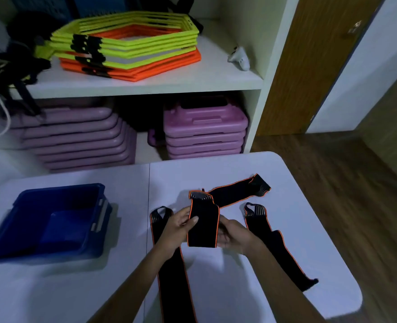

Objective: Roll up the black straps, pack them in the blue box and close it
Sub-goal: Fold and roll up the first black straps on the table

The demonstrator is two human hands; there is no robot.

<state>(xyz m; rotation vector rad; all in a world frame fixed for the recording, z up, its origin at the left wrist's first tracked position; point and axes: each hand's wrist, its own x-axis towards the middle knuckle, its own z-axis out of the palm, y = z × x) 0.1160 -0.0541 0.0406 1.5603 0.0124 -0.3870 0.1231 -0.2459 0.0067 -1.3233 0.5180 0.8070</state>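
Observation:
Three black straps with orange edging lie on the white table (pixel 239 299). I hold the middle strap (pixel 203 220) folded over above the table: my left hand (pixel 177 229) pinches its left edge with the thumb on top, and my right hand (pixel 235 234) grips its right side from behind. Its far end (pixel 239 192) trails back to the right on the table. A second strap (pixel 172 264) runs under my left forearm. The third strap (pixel 274 241) lies to the right of my right hand. The blue box (pixel 25 243) stands open on the left, tilted, with nothing visible inside.
Behind the table stands a white shelf unit (pixel 146 85) with stacked yellow and orange hexagon rings (pixel 132 50), purple step boards (pixel 76 138) and a white controller (pixel 239 58). Wooden floor (pixel 332 183) lies past the table's rounded right edge.

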